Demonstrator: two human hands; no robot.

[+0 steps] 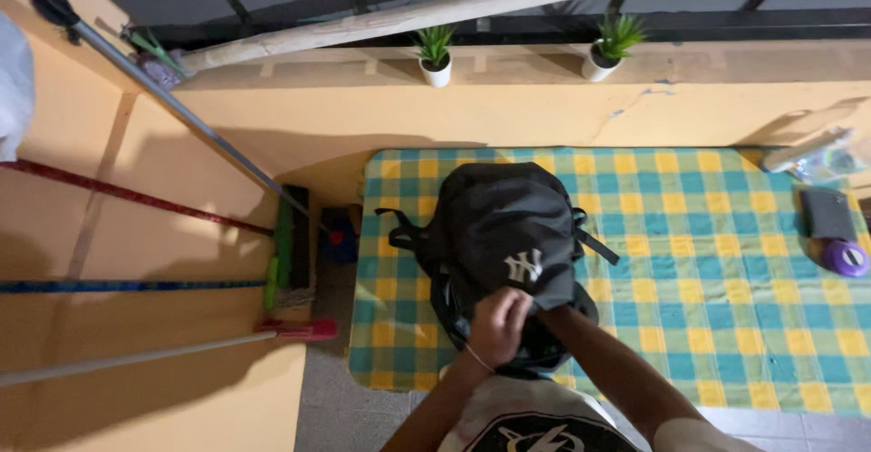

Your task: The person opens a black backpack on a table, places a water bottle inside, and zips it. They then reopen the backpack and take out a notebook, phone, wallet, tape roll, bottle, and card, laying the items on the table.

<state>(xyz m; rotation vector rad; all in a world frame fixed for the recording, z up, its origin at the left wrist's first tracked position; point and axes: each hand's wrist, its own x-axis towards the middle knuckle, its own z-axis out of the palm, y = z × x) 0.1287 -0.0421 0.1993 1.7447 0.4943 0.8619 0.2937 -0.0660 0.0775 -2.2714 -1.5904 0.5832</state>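
While the black backpack (504, 234) lies flat on the checked blue and yellow cloth (689, 261), both hands are at its near end. The left hand (497, 325) is curled shut on the dark fabric at the bag's mouth. The right hand (544, 311) goes under that fabric, so I cannot tell if it is open or closed. The bag's mouth looks partly open, so the work seems to be in the middle. I cannot see what is inside the bag. A dark pouch (826, 213) and a purple round thing (846, 258) sit far off.
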